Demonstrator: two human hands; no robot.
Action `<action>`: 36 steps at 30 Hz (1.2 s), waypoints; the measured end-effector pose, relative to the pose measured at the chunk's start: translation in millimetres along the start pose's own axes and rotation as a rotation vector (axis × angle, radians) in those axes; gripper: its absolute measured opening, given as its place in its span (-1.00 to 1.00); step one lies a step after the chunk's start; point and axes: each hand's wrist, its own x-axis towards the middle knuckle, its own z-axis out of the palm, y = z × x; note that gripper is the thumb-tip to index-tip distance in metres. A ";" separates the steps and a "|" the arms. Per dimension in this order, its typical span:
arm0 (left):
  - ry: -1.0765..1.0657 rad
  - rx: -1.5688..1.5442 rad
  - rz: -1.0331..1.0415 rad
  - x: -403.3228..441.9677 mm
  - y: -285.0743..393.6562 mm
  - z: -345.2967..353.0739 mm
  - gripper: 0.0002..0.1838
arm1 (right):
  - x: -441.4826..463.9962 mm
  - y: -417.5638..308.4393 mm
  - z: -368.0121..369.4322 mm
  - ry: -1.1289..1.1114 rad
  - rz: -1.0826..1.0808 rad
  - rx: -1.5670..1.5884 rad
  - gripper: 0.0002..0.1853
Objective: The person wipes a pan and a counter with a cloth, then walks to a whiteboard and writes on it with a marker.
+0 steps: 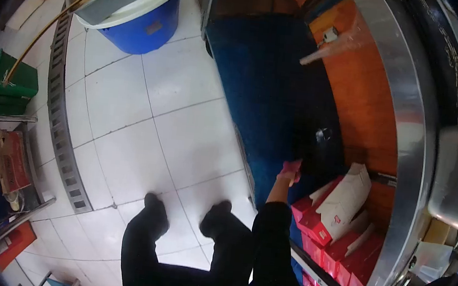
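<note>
My right hand (290,177) reaches out over the dark blue surface (268,86) of a low shelf, its black sleeve coming up from the bottom of the view. The fingers are closed on a crumpled pink cloth (292,166), which touches or hovers just over the surface; the gap cannot be made out. Just right of the wrist are red boxes (317,230) with a white carton (346,197) lying tilted on top. A small shiny spot (323,134) shows on the dark surface beyond the hand. My left hand is out of view.
A metal frame (406,106) curves along the shelf's right side, in front of an orange panel (357,95). On the white tiled floor (124,132) stands a blue tub (146,31). A green bin (14,87), a floor grate (57,102) and a rack with cartons (15,162) are at the left.
</note>
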 end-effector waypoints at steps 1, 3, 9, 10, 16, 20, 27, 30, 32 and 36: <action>-0.009 0.012 0.001 -5.1 -0.4 -4.4 -0.68 | -18.3 -2.9 -0.5 0.033 0.036 0.017 -0.69; -0.035 0.021 0.017 -17.9 -0.8 -12.8 -0.68 | -67.5 -20.9 21.9 0.091 0.088 0.059 -0.63; -0.102 -0.036 0.164 -53.2 29.1 -28.0 -0.68 | -372.9 -181.5 145.8 -0.357 0.527 -0.622 -0.69; -0.120 -0.051 0.196 -58.5 38.0 -29.0 -0.67 | -421.3 -223.4 172.8 -0.344 0.573 -0.631 -0.77; -0.284 -0.255 0.340 -64.0 97.6 -12.3 -0.67 | -522.9 -501.6 304.1 -0.825 0.482 -0.553 -0.67; -0.110 -0.127 0.833 -30.6 119.0 23.7 -0.63 | -427.0 -612.0 373.9 -0.758 -0.348 -0.496 -0.70; -0.321 -0.205 0.567 -28.8 224.9 6.1 -0.57 | -252.8 -649.4 513.0 -0.990 -1.296 -1.395 -0.58; -0.295 -0.170 0.611 -14.8 265.9 1.8 -0.57 | -228.6 -628.2 521.2 -1.175 -1.335 -1.741 -0.64; -0.381 -0.105 0.649 15.1 281.4 2.5 -0.58 | -247.0 -643.8 523.5 -1.158 -1.191 -1.850 -0.67; -0.349 -0.026 0.736 40.7 334.6 -22.8 -0.57 | -274.7 -661.3 486.3 -1.047 -0.992 -1.958 -0.89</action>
